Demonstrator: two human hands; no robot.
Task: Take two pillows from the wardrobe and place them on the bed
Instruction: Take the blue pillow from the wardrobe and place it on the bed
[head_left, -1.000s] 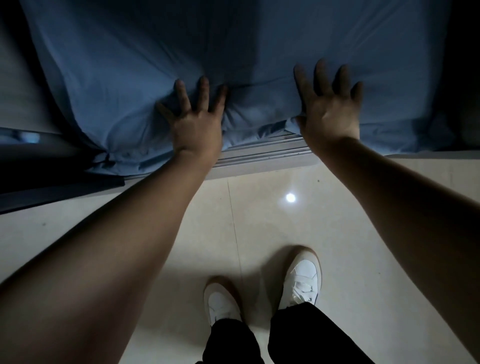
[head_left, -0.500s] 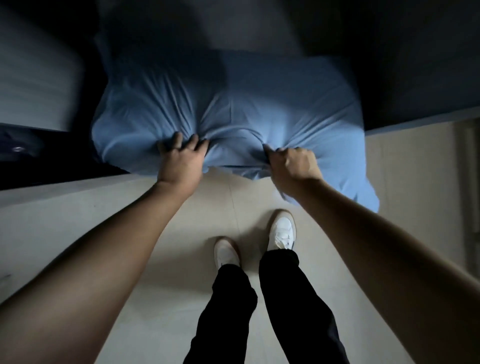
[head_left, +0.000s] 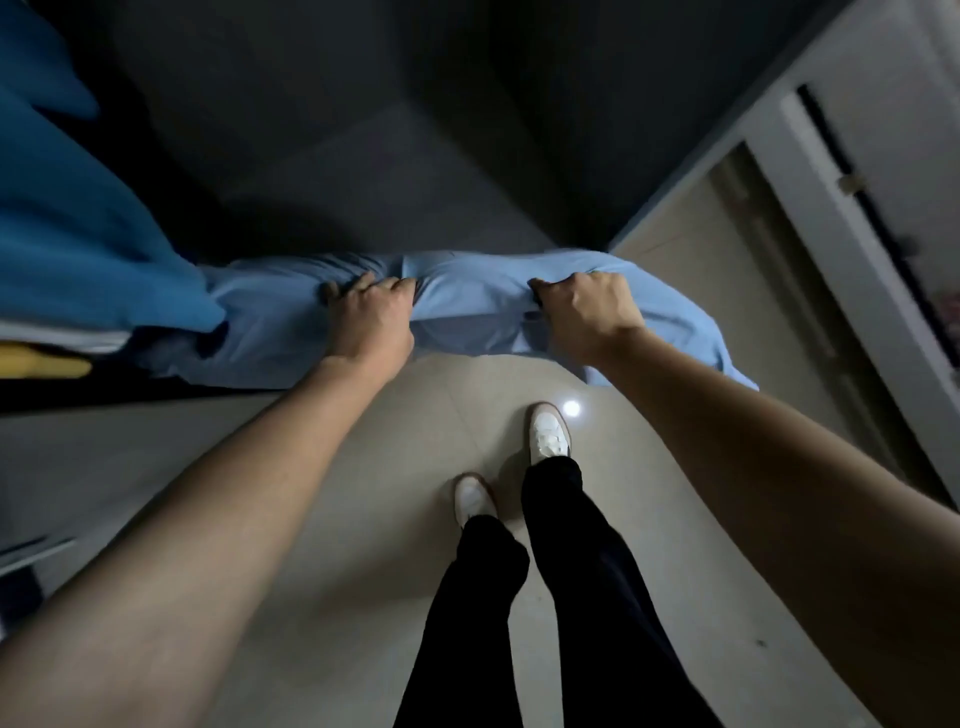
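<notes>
A light blue pillow (head_left: 467, 296) hangs in the air in front of me, seen edge-on above the floor. My left hand (head_left: 371, 319) is clenched on its near edge left of the middle. My right hand (head_left: 584, 312) is clenched on the same edge further right, and the pillow's right corner (head_left: 711, 343) droops past my wrist. The dark inside of the wardrobe (head_left: 363, 130) lies behind the pillow. The bed is out of view.
Darker blue fabric (head_left: 78, 234) and a yellow item (head_left: 41, 366) sit on the left in the wardrobe. A white door frame (head_left: 841, 218) runs along the right. Beige floor tiles (head_left: 363, 519) lie under my white shoes (head_left: 545, 431) and black trousers.
My hands went from lying flat on the pillow to gripping it. The pillow has come out of the wardrobe towards me and now hangs flatter, while my view has swung to the right.
</notes>
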